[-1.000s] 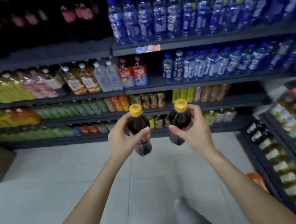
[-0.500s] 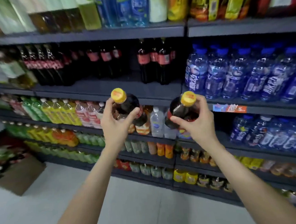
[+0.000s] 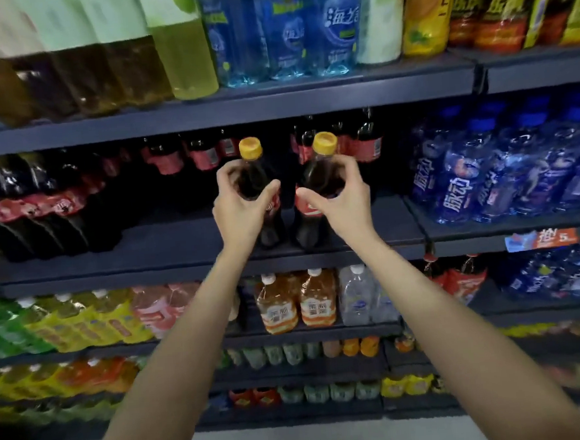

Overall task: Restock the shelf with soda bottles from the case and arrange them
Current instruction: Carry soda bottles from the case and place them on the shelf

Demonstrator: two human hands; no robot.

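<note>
L hand (image 3: 238, 211) & R hand (image 3: 340, 202), fingers curled round one yellow-capped cola bottle each (image 3: 257, 187) (image 3: 317, 190), upright on shelf (image 3: 188, 258), side by side, front of red-label colas (image 3: 174, 159).

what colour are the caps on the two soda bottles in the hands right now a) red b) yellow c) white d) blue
b: the left hand and the right hand each hold a dark soda bottle, the left bottle and the right bottle, and both are topped with yellow caps.
</note>
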